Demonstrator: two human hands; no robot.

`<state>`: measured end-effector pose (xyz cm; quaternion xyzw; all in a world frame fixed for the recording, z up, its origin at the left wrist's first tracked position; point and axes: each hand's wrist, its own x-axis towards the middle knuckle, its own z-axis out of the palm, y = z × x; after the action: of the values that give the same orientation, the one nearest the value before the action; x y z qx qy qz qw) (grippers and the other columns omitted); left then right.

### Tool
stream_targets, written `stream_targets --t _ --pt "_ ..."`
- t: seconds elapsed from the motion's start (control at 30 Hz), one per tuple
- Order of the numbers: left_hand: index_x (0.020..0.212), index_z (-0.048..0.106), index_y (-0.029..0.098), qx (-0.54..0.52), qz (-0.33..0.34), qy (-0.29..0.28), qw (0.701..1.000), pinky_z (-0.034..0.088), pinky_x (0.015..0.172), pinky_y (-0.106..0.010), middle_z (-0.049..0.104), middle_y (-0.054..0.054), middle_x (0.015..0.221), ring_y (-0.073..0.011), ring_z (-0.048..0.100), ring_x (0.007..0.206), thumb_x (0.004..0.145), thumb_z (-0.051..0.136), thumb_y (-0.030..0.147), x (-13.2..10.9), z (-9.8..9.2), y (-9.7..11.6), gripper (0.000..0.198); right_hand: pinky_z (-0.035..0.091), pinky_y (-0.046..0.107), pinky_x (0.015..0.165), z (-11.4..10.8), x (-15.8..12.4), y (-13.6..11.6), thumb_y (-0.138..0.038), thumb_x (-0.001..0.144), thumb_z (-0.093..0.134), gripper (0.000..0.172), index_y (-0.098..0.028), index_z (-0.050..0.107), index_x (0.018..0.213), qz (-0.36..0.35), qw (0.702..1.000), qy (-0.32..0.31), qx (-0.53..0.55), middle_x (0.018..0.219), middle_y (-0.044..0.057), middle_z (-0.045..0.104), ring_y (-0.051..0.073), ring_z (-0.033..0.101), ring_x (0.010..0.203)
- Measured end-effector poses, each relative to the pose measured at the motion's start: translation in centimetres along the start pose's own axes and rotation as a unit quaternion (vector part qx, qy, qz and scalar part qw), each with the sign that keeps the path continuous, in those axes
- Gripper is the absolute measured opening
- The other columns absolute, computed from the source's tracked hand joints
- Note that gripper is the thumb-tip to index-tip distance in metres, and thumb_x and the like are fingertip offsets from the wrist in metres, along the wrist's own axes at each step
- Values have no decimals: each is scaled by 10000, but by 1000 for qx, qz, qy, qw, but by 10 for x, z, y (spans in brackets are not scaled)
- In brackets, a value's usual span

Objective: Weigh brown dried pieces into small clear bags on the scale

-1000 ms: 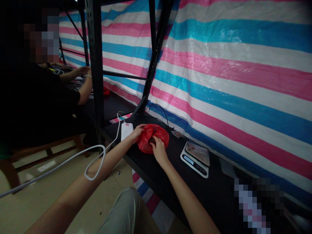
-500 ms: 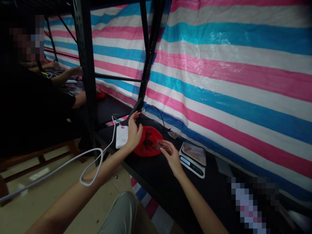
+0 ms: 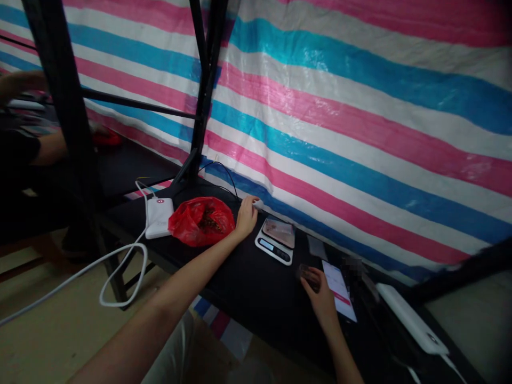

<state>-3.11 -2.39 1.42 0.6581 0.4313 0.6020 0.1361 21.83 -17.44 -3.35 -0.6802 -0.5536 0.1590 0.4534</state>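
My left hand point(image 3: 247, 217) reaches past the red plastic bag point(image 3: 186, 226), its fingers closed at a small clear plastic packet point(image 3: 258, 204) near the striped sheet. Dark brown bits point(image 3: 210, 220) lie inside the open red bag. My right hand point(image 3: 319, 288) is closed on a small see-through container point(image 3: 304, 271) with a brownish tint; its exact kind is unclear. Between the hands stands a white digital scale point(image 3: 275, 254), bearing a flat clear plastic tray or bag point(image 3: 279, 231). A phone with a lit screen point(image 3: 341, 293) lies just right of my right hand.
A white power bank point(image 3: 159, 217) with a looping white cable point(image 3: 144, 266) sits left of the red bag. Black rack posts point(image 3: 66, 106) rise at left. A long white device point(image 3: 412, 317) lies far right. Another person's arm point(image 3: 50, 149) shows at far left.
The view has swung right. My left hand has moved from the red bag's left side over to the small packet. My right hand has left the red bag, passing the scale with the see-through container.
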Motion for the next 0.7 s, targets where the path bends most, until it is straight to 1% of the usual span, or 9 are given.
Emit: stream_targets --t 0.13,0.2,0.27,0.33,0.37,0.43,0.53,0.63,0.7 --pt "1016 477 139 26 -41 16 999 353 934 -311 525 -91 1035 -186 452 1028 730 353 25 2 7 -21 332 336 476 933 9 -42 -32 -481 631 614 667 -138 436 1175 -40 987 111 -108 1211 169 502 306 474 1094" --pt "1002 481 133 35 -60 37 997 351 931 -304 528 -95 1027 -187 449 1022 727 350 12 1 4 -30 328 380 411 881 34 -91 -64 -429 744 528 515 -177 441 1185 -30 991 115 -54 1182 129 515 254 501 1037" --pt "970 487 133 46 -78 56 994 355 917 -311 532 -100 1003 -192 448 1000 724 347 0 0 2 -37 313 429 340 797 66 -149 -97 -374 817 445 297 -236 517 1069 -41 997 3 70 1032 70 580 202 543 938" --pt "947 485 138 55 -88 59 993 358 903 -321 533 -104 992 -197 444 985 723 342 -12 -1 2 -42 306 443 320 782 97 -200 -126 -379 790 499 190 -261 583 914 -82 952 -230 182 959 38 595 196 548 913" --pt "931 488 141 57 -81 51 994 364 891 -318 536 -103 982 -196 446 974 724 341 -16 -1 3 -43 299 449 318 778 111 -219 -136 -378 804 478 170 -260 586 863 -70 927 -287 232 927 31 593 189 550 891" --pt "894 497 149 63 -53 18 996 369 873 -313 542 -97 954 -195 452 954 733 347 -15 -1 4 -45 274 469 299 730 133 -244 -147 -361 850 405 186 -257 558 845 5 907 -295 300 862 20 587 165 556 825" --pt "850 509 154 74 -17 -17 997 369 855 -311 547 -90 917 -195 459 935 753 356 -7 -2 6 -43 242 479 327 794 147 -262 -147 -366 871 363 242 -288 493 1059 60 913 -228 333 1066 46 551 182 534 981" --pt "819 519 152 85 -7 -13 996 373 834 -304 552 -83 890 -194 465 911 765 360 0 -1 6 -44 226 477 386 846 140 -284 -145 -408 857 377 350 -356 414 1201 12 929 -193 317 1254 46 447 227 446 1147" --pt "799 525 155 93 -5 -9 996 376 817 -298 556 -72 872 -191 469 894 764 362 3 0 8 -46 226 495 391 817 130 -304 -146 -412 834 426 344 -372 464 1174 -41 933 -214 286 1180 44 510 244 486 1106"
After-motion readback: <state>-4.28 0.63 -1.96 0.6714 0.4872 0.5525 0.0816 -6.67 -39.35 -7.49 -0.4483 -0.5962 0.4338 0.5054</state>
